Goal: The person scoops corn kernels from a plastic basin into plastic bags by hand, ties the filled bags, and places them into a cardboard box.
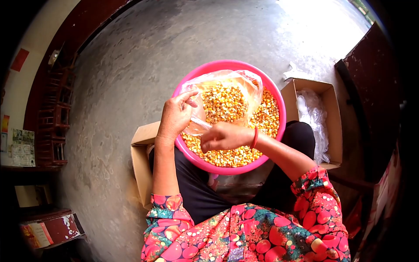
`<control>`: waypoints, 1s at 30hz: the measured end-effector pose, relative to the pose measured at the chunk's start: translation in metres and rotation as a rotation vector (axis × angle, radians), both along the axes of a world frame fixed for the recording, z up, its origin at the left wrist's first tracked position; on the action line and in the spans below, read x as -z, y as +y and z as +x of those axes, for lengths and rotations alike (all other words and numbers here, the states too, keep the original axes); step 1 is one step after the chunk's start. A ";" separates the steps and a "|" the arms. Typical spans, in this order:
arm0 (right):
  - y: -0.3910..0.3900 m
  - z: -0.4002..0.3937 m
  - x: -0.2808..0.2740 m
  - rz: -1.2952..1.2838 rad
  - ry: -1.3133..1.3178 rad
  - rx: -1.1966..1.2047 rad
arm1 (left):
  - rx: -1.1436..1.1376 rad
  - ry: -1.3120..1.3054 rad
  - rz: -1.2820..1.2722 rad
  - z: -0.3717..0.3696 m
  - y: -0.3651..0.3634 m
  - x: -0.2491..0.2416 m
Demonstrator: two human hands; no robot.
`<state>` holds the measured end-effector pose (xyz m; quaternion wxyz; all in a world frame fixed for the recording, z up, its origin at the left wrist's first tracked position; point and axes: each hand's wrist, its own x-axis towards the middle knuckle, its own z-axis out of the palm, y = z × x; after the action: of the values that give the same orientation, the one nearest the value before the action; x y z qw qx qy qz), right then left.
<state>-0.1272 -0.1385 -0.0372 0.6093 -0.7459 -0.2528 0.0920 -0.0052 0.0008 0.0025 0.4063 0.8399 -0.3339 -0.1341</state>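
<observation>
A pink basin (283, 114) full of yellow corn kernels (267, 114) rests on my lap. Inside it lies a clear plastic bag (252, 81) with its mouth spread and kernels in it. My left hand (178, 112) is at the basin's left side, closed on the bag's edge. Over the front part of the basin, my right hand (224, 137) has its fingers curled down above the loose kernels, beside the bag's near edge. What its fingers hold, if anything, is hidden. A red band circles the right wrist.
A cardboard box (332, 126) with clear plastic bags (315, 120) stands at the right. Another open cardboard box (140, 163) is by my left knee. Wooden chairs (54, 118) line the left wall. Dark wooden furniture (371, 96) rises at the far right.
</observation>
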 end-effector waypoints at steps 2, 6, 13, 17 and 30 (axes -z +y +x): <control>0.012 -0.009 0.008 -0.229 -0.059 -0.009 | 0.013 -0.012 -0.039 0.001 0.000 0.004; 0.032 -0.020 0.053 -0.367 -0.309 0.125 | 0.008 0.024 -0.035 -0.002 -0.002 -0.002; 0.038 -0.022 0.060 -0.657 -0.608 0.269 | -0.011 0.022 -0.001 -0.002 -0.004 -0.006; 0.032 -0.024 0.057 -0.775 -0.511 0.166 | -0.005 0.019 -0.029 -0.002 -0.003 -0.002; 0.020 -0.023 0.049 -0.871 -0.471 0.143 | 0.009 0.002 -0.027 -0.001 -0.003 -0.002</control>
<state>-0.1498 -0.1182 -0.0858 0.1723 -0.9471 -0.2698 -0.0242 -0.0063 -0.0021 0.0045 0.4172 0.8328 -0.3389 -0.1322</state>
